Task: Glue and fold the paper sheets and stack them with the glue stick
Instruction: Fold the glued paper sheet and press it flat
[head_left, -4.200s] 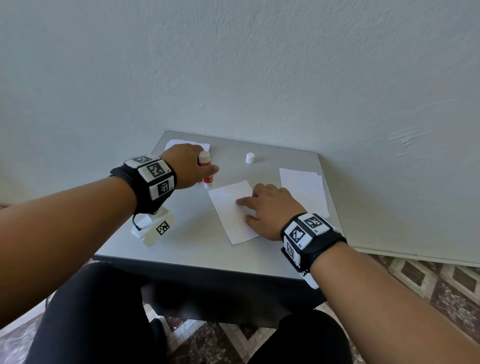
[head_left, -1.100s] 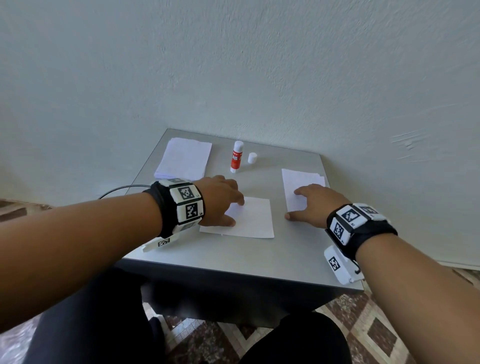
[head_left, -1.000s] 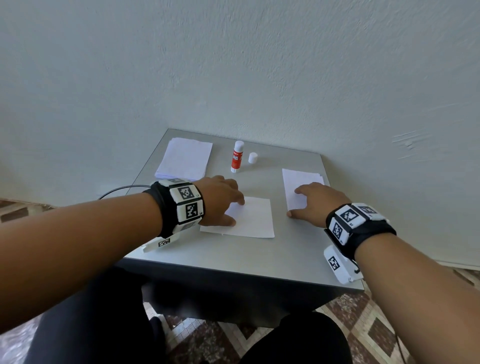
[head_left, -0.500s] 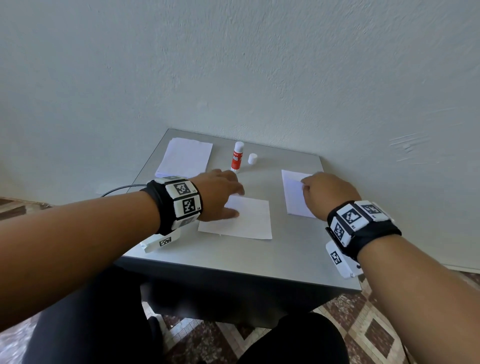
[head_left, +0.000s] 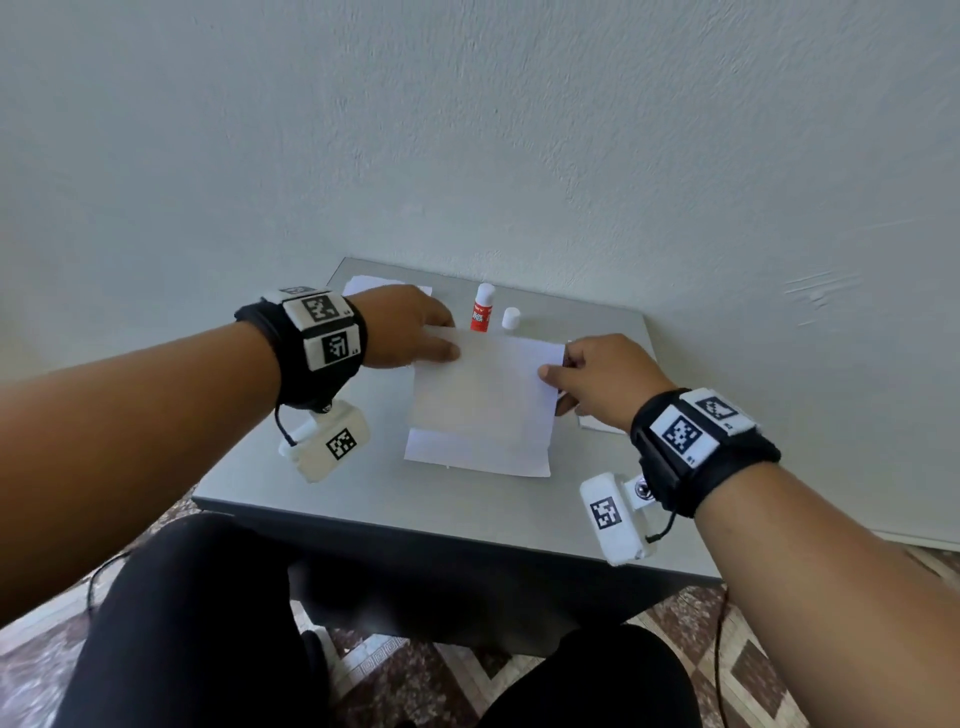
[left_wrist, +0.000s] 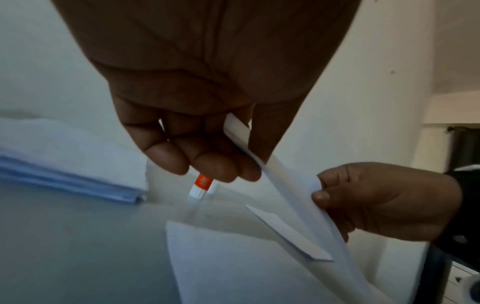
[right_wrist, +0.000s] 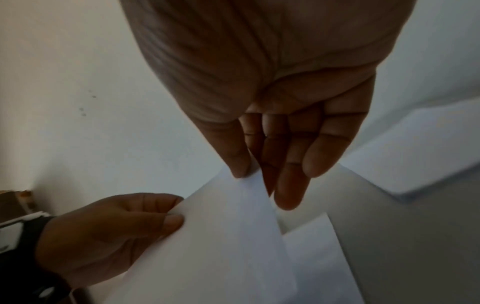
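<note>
Both hands hold one white paper sheet (head_left: 483, 389) in the air over the grey table (head_left: 363, 499). My left hand (head_left: 447, 343) pinches its left edge, with the thumb on top and fingers (left_wrist: 215, 164) below. My right hand (head_left: 553, 371) pinches the right edge, and the thumb (right_wrist: 233, 156) shows on the corner. A second sheet (head_left: 478, 460) lies flat on the table under the held one. The red-and-white glue stick (head_left: 482, 309) stands upright and uncapped at the back, with its white cap (head_left: 511, 318) next to it.
A paper stack (head_left: 363, 285) lies at the table's back left, partly behind my left hand. Another paper pile (head_left: 597, 422) sits at the right edge under my right hand. The wall (head_left: 519, 130) stands just behind the table. My knees are below the front edge.
My left hand has left the middle sheet and my right hand has left the right pile. Both now hold a sheet raised over the middle one.
</note>
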